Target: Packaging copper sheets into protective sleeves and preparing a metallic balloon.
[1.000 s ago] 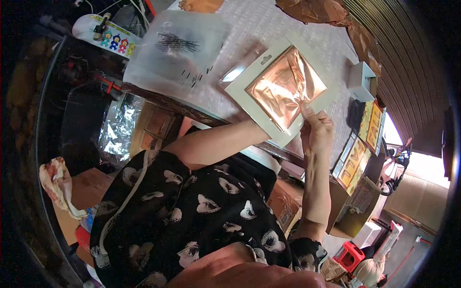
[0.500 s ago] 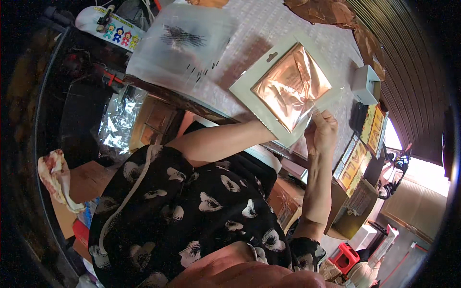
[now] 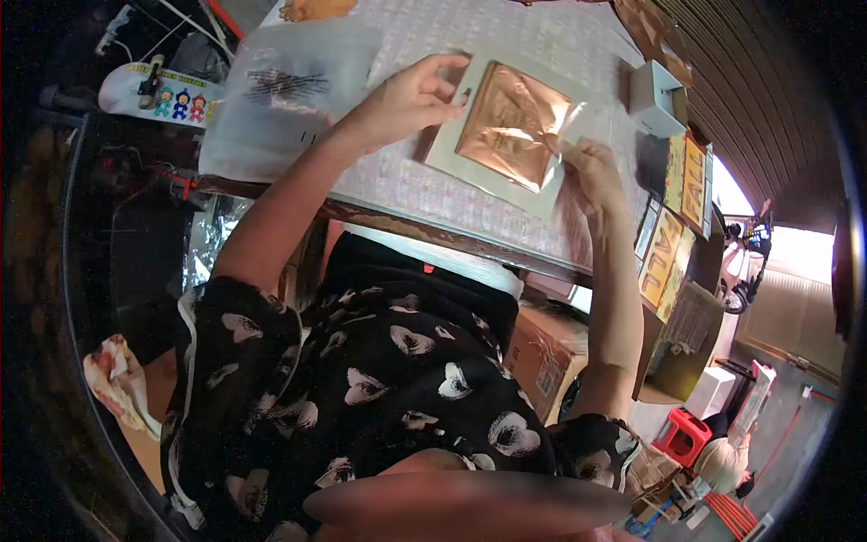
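The packet [image 3: 483, 172], a square of glossy, creased copper foil [image 3: 506, 126] on smooth pale card [image 3: 447, 154] in clear film [image 3: 574, 116], is over the faintly patterned bench [image 3: 433, 203], though whether it rests there I cannot tell. The right hand [image 3: 596, 176] has its fingers pinched on the packet's right edge; the left hand [image 3: 406, 101] holds its fingers wide at the left edge, contact unclear. Around lie a limp, frosted bag [image 3: 271, 131] and a rigid white box [image 3: 648, 99].
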The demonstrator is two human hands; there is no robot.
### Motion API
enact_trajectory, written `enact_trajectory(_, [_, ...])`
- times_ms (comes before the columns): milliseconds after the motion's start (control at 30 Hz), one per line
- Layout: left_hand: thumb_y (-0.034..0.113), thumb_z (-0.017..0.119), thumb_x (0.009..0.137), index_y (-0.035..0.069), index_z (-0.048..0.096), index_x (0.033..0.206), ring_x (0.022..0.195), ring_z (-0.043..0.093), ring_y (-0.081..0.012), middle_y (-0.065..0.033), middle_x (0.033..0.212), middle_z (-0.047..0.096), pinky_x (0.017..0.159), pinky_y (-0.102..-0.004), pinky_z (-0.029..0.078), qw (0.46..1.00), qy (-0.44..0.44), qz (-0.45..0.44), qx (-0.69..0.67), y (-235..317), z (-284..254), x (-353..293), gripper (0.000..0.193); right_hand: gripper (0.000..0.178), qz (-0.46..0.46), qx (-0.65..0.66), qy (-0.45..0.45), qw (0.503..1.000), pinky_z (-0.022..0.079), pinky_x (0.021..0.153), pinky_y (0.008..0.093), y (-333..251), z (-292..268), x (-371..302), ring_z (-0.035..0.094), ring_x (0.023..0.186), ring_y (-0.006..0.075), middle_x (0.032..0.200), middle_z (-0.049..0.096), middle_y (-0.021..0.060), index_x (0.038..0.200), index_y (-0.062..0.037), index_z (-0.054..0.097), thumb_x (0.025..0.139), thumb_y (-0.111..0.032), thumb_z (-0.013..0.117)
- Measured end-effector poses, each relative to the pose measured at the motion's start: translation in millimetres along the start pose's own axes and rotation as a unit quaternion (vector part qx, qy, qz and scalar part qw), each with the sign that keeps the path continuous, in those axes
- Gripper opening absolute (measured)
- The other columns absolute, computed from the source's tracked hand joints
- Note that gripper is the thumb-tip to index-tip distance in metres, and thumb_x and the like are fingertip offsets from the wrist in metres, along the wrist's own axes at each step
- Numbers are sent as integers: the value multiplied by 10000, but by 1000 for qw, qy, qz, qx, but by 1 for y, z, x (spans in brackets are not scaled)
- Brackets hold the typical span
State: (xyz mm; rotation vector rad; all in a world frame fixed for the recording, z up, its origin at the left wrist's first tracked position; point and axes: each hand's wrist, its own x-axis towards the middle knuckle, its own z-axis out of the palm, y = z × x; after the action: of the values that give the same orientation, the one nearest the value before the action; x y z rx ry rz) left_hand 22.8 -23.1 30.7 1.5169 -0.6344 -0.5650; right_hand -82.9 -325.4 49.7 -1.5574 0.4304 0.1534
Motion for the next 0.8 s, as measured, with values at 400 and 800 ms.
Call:
enact_trajectory(400, [246, 716, 963, 44, 565, 1402, 1121, 677, -237, -120, 1300, 661, 934, -364, 540, 932, 89, 97, 339, -9, -11, -6, 506, 330, -235, -627, 202, 715, 582, 626, 427, 1, 30, -23, 726, 643, 333, 852, 752, 184, 1154, 5, 696, 979, -275, 686])
enact_trajectory(800, [665, 472, 997, 98, 326, 1616, 1553, 272, -240, -61, 1675, 321, 1282, -519, 136, 785, -67, 181, 589, -28, 12, 18, 852, 808, -295, -591, 88, 746, 197, 1234, 581, 49, 83, 11, 236, 1532, 464, 1628, 265, 322, 1558, 117, 255, 1069, -493, 461])
